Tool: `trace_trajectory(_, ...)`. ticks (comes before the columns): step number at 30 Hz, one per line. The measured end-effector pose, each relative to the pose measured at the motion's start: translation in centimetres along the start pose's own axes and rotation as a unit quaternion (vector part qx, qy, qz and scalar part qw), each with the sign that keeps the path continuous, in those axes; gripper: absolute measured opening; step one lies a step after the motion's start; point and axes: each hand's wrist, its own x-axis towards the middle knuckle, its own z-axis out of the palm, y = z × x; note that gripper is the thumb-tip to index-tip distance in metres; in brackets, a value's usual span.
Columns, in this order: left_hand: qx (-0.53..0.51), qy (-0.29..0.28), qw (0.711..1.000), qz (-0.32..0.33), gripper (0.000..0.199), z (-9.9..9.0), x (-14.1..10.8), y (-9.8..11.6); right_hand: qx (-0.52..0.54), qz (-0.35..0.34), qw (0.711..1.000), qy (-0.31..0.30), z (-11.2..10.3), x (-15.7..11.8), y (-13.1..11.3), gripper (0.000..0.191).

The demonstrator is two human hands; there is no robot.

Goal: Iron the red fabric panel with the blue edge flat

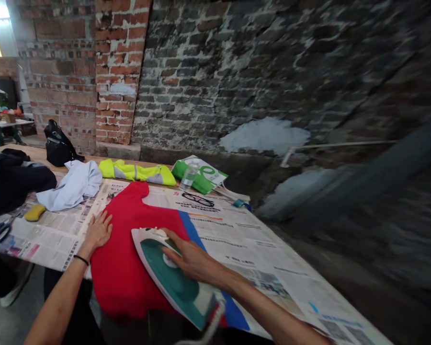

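R hand (190,258) clamped on iron (158,261); L hand (99,231) flat on cloth (120,270), fingers apart. Poss. scorch if iron lingers; burn if it veers L.

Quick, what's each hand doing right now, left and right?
Left hand: open, laid palm-down at the edge of the red garment, grasping nothing visible.
Right hand: closed around the handle of the green-and-white iron.
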Motion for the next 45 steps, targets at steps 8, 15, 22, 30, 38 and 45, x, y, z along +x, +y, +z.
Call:
trace_trajectory(8, 0.018, 0.010, 1.000, 0.002, 0.057, -0.4, 0.2, -0.5, -0.056, 0.024, 0.998, 0.009, 0.4, 8.7, -8.3, 0.052)
trace_trajectory(15, 0.011, 0.036, 0.999, 0.019, 0.056, -0.6, 0.6, -0.9, -0.060, 0.001, 0.998, 0.006, 0.0, 4.5, -6.4, 0.055)
trace_trajectory(22, 0.008, 0.017, 1.000, 0.015, 0.056, -0.1, 0.8, -1.0, -0.063, 0.121, 0.990, 0.024, -2.3, 2.1, -0.4, 0.054)
trace_trajectory(30, 0.021, 0.011, 1.000, 0.009, 0.057, -0.4, 0.6, -0.8, -0.112, 0.193, 0.971, 0.087, -6.4, 8.5, 0.0, 0.045)
trace_trajectory(38, 0.006, 0.018, 1.000, 0.006, 0.057, -0.2, 0.5, -0.8, -0.072, 0.136, 0.986, 0.068, -5.0, 4.4, 1.0, 0.042)
trace_trajectory(45, 0.009, 0.025, 1.000, 0.001, 0.057, -0.4, 0.4, -0.5, -0.036, 0.110, 0.993, 0.024, -3.4, 2.7, 0.7, 0.048)
